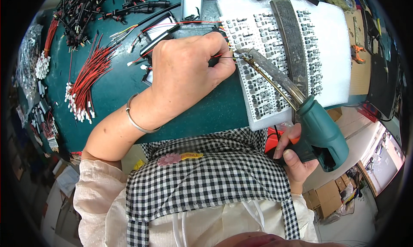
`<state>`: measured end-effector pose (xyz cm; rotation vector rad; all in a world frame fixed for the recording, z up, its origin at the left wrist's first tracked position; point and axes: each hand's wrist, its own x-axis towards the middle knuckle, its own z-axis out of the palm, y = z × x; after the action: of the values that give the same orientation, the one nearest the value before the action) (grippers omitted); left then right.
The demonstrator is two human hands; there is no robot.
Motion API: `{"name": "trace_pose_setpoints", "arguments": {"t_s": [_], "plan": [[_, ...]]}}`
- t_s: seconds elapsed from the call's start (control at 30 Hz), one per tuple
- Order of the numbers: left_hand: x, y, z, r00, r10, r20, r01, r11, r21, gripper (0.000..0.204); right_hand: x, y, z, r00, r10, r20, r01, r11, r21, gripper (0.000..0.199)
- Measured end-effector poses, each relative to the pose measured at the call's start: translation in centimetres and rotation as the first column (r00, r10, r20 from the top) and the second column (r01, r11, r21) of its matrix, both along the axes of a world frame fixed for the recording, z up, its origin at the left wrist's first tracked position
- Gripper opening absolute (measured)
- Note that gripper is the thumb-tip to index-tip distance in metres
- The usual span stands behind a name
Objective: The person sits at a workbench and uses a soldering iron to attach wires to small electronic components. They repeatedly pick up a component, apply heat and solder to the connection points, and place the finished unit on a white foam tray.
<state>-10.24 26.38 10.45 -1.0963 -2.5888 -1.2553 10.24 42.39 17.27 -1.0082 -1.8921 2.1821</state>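
Note:
My left hand [185, 70] is closed in a pinch at the left edge of a panel of small white circuit boards [263, 98]. Between its thumb and fingers are thin wires [222, 56], one of them dark, whose ends reach the board edge. My right hand [297, 161] is wrapped round the grip of a green soldering gun [322, 124]. The gun's metal barrel slants up to the left, and its tip is close to the wire ends; whether it touches them I cannot tell. A thin brass-coloured tube [275, 86] runs alongside the barrel.
The panel lies on a white foam sheet [335, 53], with a dark bar [289, 36] across it. Bundles of red-and-black wires [92, 72] with white plugs, black cables [79, 14] and small black cases [192, 6] lie on the green mat [211, 109]. Orange-handled pliers [358, 54] are at right.

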Motion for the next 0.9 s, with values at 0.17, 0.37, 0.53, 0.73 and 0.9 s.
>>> {"name": "trace_pose_setpoints", "arguments": {"t_s": [0.17, 0.37, 0.53, 0.73, 0.9], "plan": [[-0.1, 0.0, 0.0, 1.0, -0.005, 0.005, 0.005, 1.0, 0.008, 0.01, -0.2, 0.2, 0.0, 0.999, 0.016, -0.031, -0.016, 1.0, -0.014, 0.046], [0.0, 0.0, 0.0, 1.0, -0.001, 0.01, 0.001, 1.0, -0.008, 0.009, -0.1, 0.2, -0.5, 0.999, 0.036, -0.03, -0.035, 0.999, 0.028, 0.045], [0.0, 0.0, -0.1, 1.0, -0.004, 0.012, 0.004, 1.0, -0.007, 0.009, 0.1, 0.5, -0.3, 0.996, -0.011, -0.091, 0.013, 1.0, 0.019, 0.052], [-0.1, -0.1, 0.0, 1.0, -0.011, 0.013, 0.011, 1.0, -0.001, 0.009, -0.1, 2.2, 0.4, 0.961, -0.074, -0.266, 0.076, 0.997, -0.002, 0.067], [-0.1, -0.1, 0.0, 0.999, -0.026, 0.039, 0.025, 1.0, 0.016, 0.009, 0.8, 3.8, 1.7, 0.957, 0.103, -0.272, -0.046, 0.977, 0.209, 0.068]]}}
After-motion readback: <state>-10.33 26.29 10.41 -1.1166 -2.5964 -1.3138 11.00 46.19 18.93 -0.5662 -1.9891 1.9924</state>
